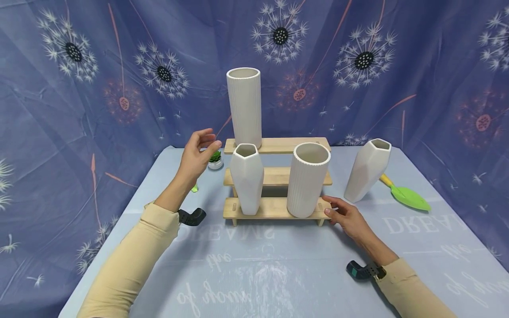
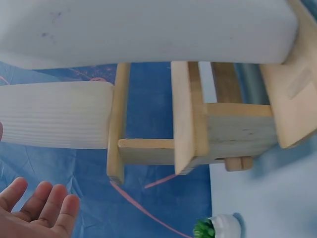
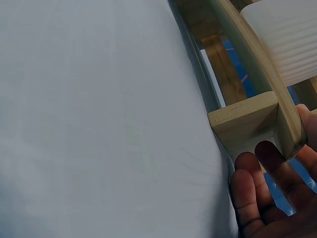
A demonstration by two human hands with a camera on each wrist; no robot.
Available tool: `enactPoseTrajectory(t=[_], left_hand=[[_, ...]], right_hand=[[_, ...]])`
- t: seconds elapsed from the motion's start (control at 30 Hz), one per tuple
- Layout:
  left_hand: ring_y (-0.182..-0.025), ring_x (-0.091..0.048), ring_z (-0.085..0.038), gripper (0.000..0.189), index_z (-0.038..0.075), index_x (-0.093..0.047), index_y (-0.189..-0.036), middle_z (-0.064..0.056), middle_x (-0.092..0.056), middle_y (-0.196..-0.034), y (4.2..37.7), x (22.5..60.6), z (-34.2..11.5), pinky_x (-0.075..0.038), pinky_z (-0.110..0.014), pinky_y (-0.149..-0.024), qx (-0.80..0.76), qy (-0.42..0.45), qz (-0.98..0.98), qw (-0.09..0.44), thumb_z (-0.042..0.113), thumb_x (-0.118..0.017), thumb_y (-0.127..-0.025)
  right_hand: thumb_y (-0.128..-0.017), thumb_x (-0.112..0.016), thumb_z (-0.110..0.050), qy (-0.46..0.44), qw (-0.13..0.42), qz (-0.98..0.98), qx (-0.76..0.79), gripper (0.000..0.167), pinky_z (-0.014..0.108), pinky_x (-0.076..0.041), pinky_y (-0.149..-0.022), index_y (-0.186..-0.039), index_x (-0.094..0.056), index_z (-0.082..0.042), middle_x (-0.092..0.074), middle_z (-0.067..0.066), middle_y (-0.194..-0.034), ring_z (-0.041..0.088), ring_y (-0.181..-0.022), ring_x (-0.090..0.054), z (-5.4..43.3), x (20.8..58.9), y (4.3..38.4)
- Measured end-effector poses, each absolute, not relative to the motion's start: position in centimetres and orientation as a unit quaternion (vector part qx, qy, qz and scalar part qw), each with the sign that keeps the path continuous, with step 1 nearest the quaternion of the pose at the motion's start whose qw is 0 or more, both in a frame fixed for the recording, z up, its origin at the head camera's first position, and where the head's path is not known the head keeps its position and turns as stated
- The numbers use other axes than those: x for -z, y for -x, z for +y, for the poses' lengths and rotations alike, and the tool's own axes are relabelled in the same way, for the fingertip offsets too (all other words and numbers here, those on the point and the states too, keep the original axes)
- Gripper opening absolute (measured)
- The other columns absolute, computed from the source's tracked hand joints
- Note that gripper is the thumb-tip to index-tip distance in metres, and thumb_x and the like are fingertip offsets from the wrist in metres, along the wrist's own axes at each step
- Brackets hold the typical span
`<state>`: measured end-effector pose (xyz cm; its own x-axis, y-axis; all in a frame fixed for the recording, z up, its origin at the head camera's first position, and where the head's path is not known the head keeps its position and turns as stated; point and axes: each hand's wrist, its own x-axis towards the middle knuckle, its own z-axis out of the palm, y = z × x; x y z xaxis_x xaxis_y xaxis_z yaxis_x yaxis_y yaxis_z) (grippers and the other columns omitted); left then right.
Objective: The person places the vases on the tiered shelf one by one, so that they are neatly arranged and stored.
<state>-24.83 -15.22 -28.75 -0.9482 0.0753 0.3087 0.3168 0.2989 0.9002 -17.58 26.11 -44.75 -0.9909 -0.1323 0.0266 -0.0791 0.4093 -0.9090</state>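
Note:
A three-step wooden shelf stand [image 1: 278,176] stands mid-table. On its top step is a tall ribbed white vase [image 1: 245,108]; on the bottom step are a faceted white vase [image 1: 248,181] at left and a shorter ribbed vase [image 1: 308,183] at right. My right hand [image 1: 347,217] grips the right end of the bottom step, thumb above the plank and fingers beneath it in the right wrist view. Raised left of the tall vase, my left hand [image 1: 196,152] holds nothing, its fingers [image 2: 47,203] loosely bent and apart from the stand.
Another faceted white vase [image 1: 367,170] stands right of the stand, leaning in view. Beyond it lies a green trowel [image 1: 409,197] with a yellow handle. Behind my left hand is a small potted succulent [image 1: 215,161]. A patterned blue curtain [image 1: 207,26] surrounds the table.

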Motion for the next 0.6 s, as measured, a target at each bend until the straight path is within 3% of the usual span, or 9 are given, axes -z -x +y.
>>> enactPoseTrajectory(t=[0.2, 0.6], left_hand=[[-0.124, -0.046, -0.022, 0.053, 0.008, -0.038, -0.140, -0.014, -0.046, -0.136, 23.9, 29.9, -15.5, -0.037, -0.036, -0.105, 0.603, 0.118, -0.781, 0.110, 0.025, -0.059, -0.094], [-0.122, -0.045, -0.021, 0.054, 0.011, -0.040, -0.140, -0.014, -0.045, -0.136, 22.0, 32.9, -16.6, -0.037, -0.036, -0.103, 0.600, 0.096, -0.787, 0.106, 0.031, -0.059, -0.093]], right_hand=[[-0.093, -0.060, -0.027, 0.066, 0.020, 0.838, 0.541, 0.050, 0.027, -0.048, -0.057, -0.137, -0.047, -0.008, -0.053, 0.007, -0.107, 0.013, -0.076, -0.057, 26.1, 44.8, 17.6], [-0.093, -0.060, -0.025, 0.072, 0.018, 0.836, 0.544, 0.050, 0.027, -0.053, -0.065, -0.137, -0.047, -0.006, -0.054, 0.010, -0.109, 0.010, -0.079, -0.056, 26.1, 44.9, 17.7]])
